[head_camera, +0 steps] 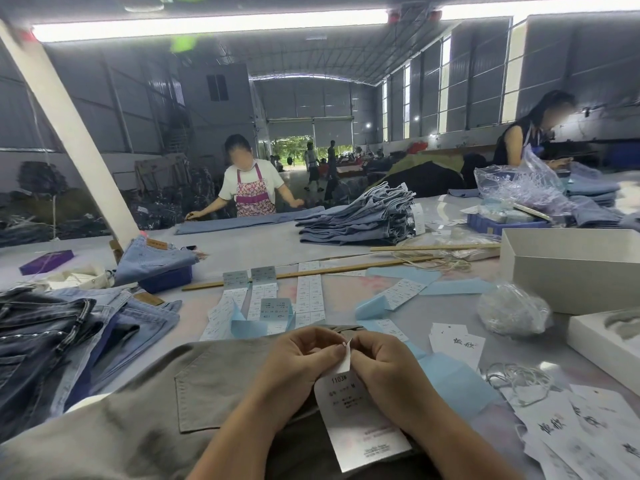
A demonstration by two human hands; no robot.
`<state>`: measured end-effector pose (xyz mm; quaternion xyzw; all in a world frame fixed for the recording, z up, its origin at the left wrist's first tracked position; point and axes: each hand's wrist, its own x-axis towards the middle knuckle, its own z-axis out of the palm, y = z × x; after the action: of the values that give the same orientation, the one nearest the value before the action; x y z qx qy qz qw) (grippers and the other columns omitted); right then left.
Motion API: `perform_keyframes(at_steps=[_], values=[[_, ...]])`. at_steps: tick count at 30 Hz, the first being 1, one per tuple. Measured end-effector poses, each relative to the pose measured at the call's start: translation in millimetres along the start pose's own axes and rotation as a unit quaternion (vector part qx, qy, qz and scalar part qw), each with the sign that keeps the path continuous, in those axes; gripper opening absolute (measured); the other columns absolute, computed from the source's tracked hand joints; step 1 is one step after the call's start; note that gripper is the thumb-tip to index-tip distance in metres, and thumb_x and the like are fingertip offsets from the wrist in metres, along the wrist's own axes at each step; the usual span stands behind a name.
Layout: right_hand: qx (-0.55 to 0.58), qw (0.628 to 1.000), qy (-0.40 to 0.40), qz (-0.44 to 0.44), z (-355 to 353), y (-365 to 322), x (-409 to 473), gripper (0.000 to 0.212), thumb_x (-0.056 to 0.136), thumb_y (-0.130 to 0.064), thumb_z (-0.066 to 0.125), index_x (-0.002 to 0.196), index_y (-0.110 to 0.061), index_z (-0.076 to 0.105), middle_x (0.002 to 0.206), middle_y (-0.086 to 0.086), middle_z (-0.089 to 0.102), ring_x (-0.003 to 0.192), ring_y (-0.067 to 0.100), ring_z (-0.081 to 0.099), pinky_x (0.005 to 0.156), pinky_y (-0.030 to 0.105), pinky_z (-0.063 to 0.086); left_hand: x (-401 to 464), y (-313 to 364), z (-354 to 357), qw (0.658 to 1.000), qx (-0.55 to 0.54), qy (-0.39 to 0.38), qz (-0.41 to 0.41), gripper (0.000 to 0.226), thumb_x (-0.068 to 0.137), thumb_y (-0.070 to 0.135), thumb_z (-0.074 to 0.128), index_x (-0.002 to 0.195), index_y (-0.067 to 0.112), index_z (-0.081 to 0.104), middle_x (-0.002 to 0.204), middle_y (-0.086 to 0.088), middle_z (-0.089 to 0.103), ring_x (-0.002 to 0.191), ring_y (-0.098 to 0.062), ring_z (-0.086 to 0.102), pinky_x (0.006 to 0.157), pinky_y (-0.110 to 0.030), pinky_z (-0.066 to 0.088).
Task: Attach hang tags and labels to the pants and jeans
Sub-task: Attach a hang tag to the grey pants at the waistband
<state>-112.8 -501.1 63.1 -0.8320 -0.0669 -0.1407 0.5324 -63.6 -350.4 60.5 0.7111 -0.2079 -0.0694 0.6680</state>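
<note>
Both hands curled together over khaki pants [145, 403] on the table [263, 244]: left hand [298, 358] and right hand [384, 365] pinching the top of a white hang tag [356, 414] lying across the pants.

head: worn | faces forward-down | close over table [263, 244]

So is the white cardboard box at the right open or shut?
Open: the white cardboard box has no lid on and its inner walls show. Contents cannot be told.
</note>
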Motion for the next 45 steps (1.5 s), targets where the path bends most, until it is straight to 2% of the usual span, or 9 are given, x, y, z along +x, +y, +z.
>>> perform_keyframes(at_steps=[5,9,13,20,28,31,36,40,45], values=[[-0.007,1.000,-0.009,-0.004,0,-3,1,0.042,0.095,-0.017,0.054,0.060,-0.040,0.063,0.060,-0.017,0.060,0.062,0.000,0.055,0.056,0.016,0.041,1,0,-1,0.994,0.101,-0.001,0.032,0.030,0.070,0.052,0.072,0.088,0.029,0.075,0.083,-0.002,0.075,0.080,-0.018,0.070,0.079,-0.037,0.054],[-0.019,1.000,-0.010,-0.008,-1,-1,1,0.033,0.095,-0.017,0.053,0.067,-0.029,0.065,0.069,-0.009,0.066,0.071,0.007,0.062,0.058,0.021,0.045,0,1,-1,0.986,0.154,0.011,0.065,0.018,0.074,0.045,0.073,0.086,0.033,0.074,0.077,0.000,0.074,0.076,-0.021,0.070,0.075,-0.038,0.056],[-0.027,1.000,-0.008,-0.007,-1,0,2,0.026,0.094,-0.018,0.055,0.071,-0.021,0.066,0.068,-0.006,0.064,0.068,0.008,0.058,0.059,0.029,0.045,0,1,0,0.970,0.228,0.020,0.086,0.007,0.088,0.031,0.068,0.084,0.037,0.068,0.080,0.010,0.070,0.073,-0.006,0.066,0.064,-0.020,0.054],[0.063,0.997,0.009,0.034,-7,0,-1,0.012,0.099,-0.017,0.053,0.099,-0.024,0.062,0.070,-0.002,0.071,0.048,0.001,0.057,0.047,0.015,0.041,9,12,-2,0.987,-0.123,0.096,-0.039,0.013,0.100,0.012,0.047,0.091,0.007,0.055,0.072,-0.010,0.066,0.065,-0.021,0.064,0.060,-0.030,0.052],[0.155,0.987,-0.045,0.020,-21,-6,-6,0.023,0.077,-0.012,0.051,0.076,-0.020,0.072,0.070,0.007,0.069,0.052,0.015,0.052,0.049,0.022,0.041,11,7,-12,0.921,-0.317,0.181,-0.137,0.024,0.104,0.020,0.040,0.109,0.000,0.053,0.093,-0.023,0.068,0.084,-0.038,0.062,0.086,-0.053,0.051],[0.208,0.975,-0.063,0.038,-26,-1,-7,0.029,0.070,-0.013,0.048,0.078,-0.013,0.076,0.076,0.012,0.071,0.055,0.020,0.054,0.050,0.026,0.045,11,6,-14,0.912,-0.333,0.200,-0.131,0.017,0.103,0.018,0.044,0.104,0.004,0.054,0.065,-0.009,0.064,0.065,-0.025,0.059,0.078,-0.047,0.052],[0.338,0.932,-0.115,0.057,-34,3,-6,0.045,0.065,0.001,0.042,0.095,-0.004,0.076,0.096,0.026,0.070,0.073,0.034,0.067,0.056,0.035,0.055,10,4,-11,0.941,-0.273,0.173,-0.103,0.015,0.100,0.012,0.045,0.086,0.010,0.050,0.061,-0.002,0.053,0.057,-0.017,0.047,0.061,-0.035,0.042],[0.281,0.955,-0.080,0.049,-35,2,-7,0.045,0.089,0.021,0.039,0.093,-0.005,0.075,0.095,0.021,0.073,0.075,0.036,0.071,0.056,0.034,0.056,8,6,-8,0.966,-0.193,0.156,-0.076,0.009,0.098,0.009,0.050,0.089,0.008,0.054,0.060,0.000,0.053,0.052,-0.013,0.048,0.049,-0.028,0.046],[0.199,0.980,-0.007,0.023,-36,-2,-11,0.018,0.093,-0.007,0.057,0.088,-0.009,0.074,0.083,0.014,0.074,0.062,0.025,0.065,0.053,0.028,0.051,2,9,-1,0.987,-0.125,0.098,-0.040,0.018,0.094,0.005,0.053,0.078,0.011,0.056,0.057,0.001,0.054,0.047,-0.011,0.053,0.044,-0.022,0.045]])
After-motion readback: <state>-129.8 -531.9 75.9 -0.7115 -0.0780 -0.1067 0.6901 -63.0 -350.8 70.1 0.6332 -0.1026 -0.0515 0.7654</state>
